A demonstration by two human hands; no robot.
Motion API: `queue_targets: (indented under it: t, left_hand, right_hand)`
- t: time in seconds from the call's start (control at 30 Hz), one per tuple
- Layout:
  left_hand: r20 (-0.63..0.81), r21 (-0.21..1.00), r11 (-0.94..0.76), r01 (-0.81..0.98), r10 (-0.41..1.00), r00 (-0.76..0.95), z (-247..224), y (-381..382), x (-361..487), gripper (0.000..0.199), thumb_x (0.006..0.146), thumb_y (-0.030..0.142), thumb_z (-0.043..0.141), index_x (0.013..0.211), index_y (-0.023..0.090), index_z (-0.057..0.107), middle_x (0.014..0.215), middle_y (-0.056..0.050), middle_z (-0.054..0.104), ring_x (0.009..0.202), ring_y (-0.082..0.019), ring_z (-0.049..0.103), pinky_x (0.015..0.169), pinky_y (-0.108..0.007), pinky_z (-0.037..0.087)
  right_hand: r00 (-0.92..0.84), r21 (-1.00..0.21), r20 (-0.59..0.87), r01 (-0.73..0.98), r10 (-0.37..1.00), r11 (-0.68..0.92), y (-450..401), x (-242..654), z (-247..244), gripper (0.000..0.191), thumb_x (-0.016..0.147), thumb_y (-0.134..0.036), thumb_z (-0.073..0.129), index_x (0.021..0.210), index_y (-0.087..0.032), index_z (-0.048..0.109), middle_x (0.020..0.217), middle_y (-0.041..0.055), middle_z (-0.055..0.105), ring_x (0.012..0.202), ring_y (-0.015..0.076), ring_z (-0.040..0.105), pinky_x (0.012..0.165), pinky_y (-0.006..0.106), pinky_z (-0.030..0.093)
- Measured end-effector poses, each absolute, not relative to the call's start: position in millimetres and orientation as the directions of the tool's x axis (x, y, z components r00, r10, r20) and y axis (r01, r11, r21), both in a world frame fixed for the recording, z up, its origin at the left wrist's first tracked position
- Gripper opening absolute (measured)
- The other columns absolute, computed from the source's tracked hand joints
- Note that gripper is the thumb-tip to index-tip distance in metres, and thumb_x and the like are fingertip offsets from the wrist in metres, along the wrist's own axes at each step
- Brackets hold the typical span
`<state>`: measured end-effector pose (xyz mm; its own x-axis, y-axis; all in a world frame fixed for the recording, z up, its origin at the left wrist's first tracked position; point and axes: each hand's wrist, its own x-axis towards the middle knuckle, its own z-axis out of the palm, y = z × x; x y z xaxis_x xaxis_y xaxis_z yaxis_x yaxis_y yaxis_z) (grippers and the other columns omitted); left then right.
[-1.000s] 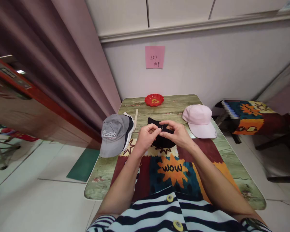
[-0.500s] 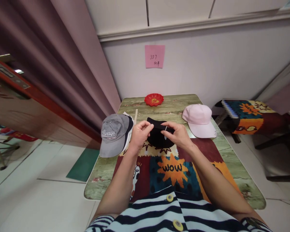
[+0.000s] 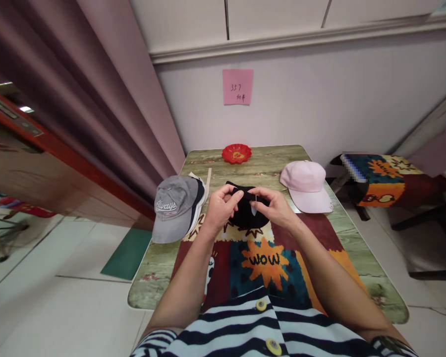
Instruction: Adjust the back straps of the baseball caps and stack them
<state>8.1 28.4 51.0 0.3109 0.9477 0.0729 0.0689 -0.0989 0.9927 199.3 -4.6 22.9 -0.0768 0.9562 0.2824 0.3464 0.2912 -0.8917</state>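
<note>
A black cap (image 3: pixel 245 216) lies on the patterned cloth in front of me, partly covered by my hands. With thumb and fingers pinched, my left hand (image 3: pixel 223 206) grips the left part of the cap's back strap. My right hand (image 3: pixel 273 204) pinches the same strap further right, by a small pale buckle or loop. A pale tag shows inside the cap below my right fingers. To the left sits a grey cap (image 3: pixel 174 203) with white lettering, stacked over other caps. On the right is a pale pink cap (image 3: pixel 305 183).
A red scalloped dish (image 3: pixel 237 153) stands at the back of the green table (image 3: pixel 148 277). The colourful cloth (image 3: pixel 263 260) covers its middle. A curtain and an orange-edged door stand left; another cloth-covered stool or table (image 3: pixel 388 178) is at right.
My left hand has moved slightly right along the strap, closer to my right hand. My right hand has barely shifted and still pinches the strap.
</note>
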Motion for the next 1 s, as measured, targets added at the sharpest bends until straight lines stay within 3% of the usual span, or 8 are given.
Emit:
queue_targets:
  t: [0.13, 0.27, 0.4, 0.5, 0.63, 0.77, 0.9, 1.0]
  left_hand:
    - [0.037, 0.999, -0.047, 0.023, 0.945, 0.325, 61, 21, 13, 0.027, 0.082, 0.041, 0.07, 0.079, 0.016, 0.062, 0.049, 0.005, 0.054, 0.034, -0.004, 0.041, 0.035, -0.015, 0.028]
    - [-0.091, 0.98, 0.145, -0.133, 0.933, 0.349, 65, 17, 14, 0.028, 0.076, 0.039, 0.073, 0.083, 0.015, 0.061, 0.066, -0.001, 0.068, 0.039, -0.005, 0.05, 0.034, -0.015, 0.031]
    - [-0.12, 0.965, 0.185, -0.183, 0.94, 0.32, 65, 17, 14, 0.033, 0.071, 0.04, 0.077, 0.084, 0.015, 0.059, 0.076, -0.005, 0.072, 0.044, -0.007, 0.056, 0.034, -0.015, 0.034]
    - [-0.122, 0.969, 0.184, -0.165, 0.937, 0.328, 65, 17, 14, 0.033, 0.072, 0.041, 0.077, 0.083, 0.015, 0.06, 0.076, -0.005, 0.073, 0.044, -0.007, 0.056, 0.034, -0.016, 0.035]
    - [-0.095, 0.986, 0.139, -0.093, 0.924, 0.372, 69, 12, 18, 0.032, 0.075, 0.042, 0.076, 0.083, 0.015, 0.062, 0.073, -0.004, 0.071, 0.043, -0.007, 0.055, 0.035, -0.016, 0.034]
    - [-0.042, 0.999, 0.042, 0.01, 0.916, 0.4, 73, 7, 20, 0.03, 0.081, 0.044, 0.071, 0.083, 0.016, 0.063, 0.053, 0.003, 0.06, 0.036, -0.005, 0.045, 0.037, -0.016, 0.031]
    - [0.039, 0.997, -0.058, 0.041, 0.934, 0.355, 68, 12, 18, 0.031, 0.085, 0.048, 0.067, 0.086, 0.017, 0.063, 0.05, 0.005, 0.055, 0.037, -0.005, 0.043, 0.038, -0.016, 0.031]
    - [0.043, 0.998, -0.061, 0.033, 0.917, 0.397, 63, 23, 17, 0.034, 0.092, 0.046, 0.054, 0.105, 0.017, 0.064, 0.051, 0.005, 0.055, 0.038, -0.008, 0.046, 0.038, -0.017, 0.035]
  right_hand:
    - [-0.128, -0.913, 0.245, 0.304, 0.961, 0.273, -5, 201, 25, 0.028, 0.085, -0.026, 0.065, 0.112, -0.023, 0.073, 0.094, 0.0019, 0.075, 0.089, 0.0211, 0.069, 0.083, 0.034, 0.054]
    - [-0.158, -0.942, 0.219, 0.223, 0.963, 0.251, -9, 208, 32, 0.041, 0.086, -0.026, 0.064, 0.127, -0.023, 0.066, 0.105, 0.0044, 0.076, 0.1, 0.0221, 0.071, 0.091, 0.037, 0.054]
    - [0.036, -0.952, 0.251, 0.19, 0.967, 0.24, -13, 222, 38, 0.028, 0.09, -0.034, 0.063, 0.114, -0.021, 0.071, 0.112, 0.0078, 0.076, 0.108, 0.0233, 0.069, 0.099, 0.04, 0.052]
    - [0.216, -0.946, 0.291, 0.21, 0.932, 0.246, -18, 226, 45, 0.027, 0.091, -0.041, 0.063, 0.104, -0.02, 0.074, 0.102, 0.0075, 0.076, 0.09, 0.0203, 0.07, 0.083, 0.036, 0.057]
    - [0.113, -0.939, 0.26, 0.262, 0.959, 0.224, -28, 212, 61, 0.03, 0.091, -0.042, 0.062, 0.108, -0.02, 0.074, 0.082, 0.0043, 0.073, 0.064, 0.015, 0.063, 0.056, 0.027, 0.05]
    - [-0.056, -0.944, 0.179, 0.27, 0.982, 0.188, -31, 191, 64, 0.031, 0.091, -0.04, 0.061, 0.111, -0.02, 0.073, 0.073, 0.0022, 0.07, 0.061, 0.0156, 0.065, 0.055, 0.026, 0.051]
    - [-0.029, -0.973, 0.159, 0.165, 0.987, 0.162, -26, 186, 54, 0.034, 0.087, -0.044, 0.067, 0.108, -0.018, 0.071, 0.076, 0.0023, 0.071, 0.062, 0.0154, 0.065, 0.058, 0.027, 0.054]
    - [-0.001, -0.986, 0.148, 0.078, 0.989, 0.148, -25, 191, 49, 0.035, 0.084, -0.049, 0.071, 0.101, -0.019, 0.071, 0.072, 0.0002, 0.068, 0.057, 0.0127, 0.061, 0.056, 0.026, 0.052]
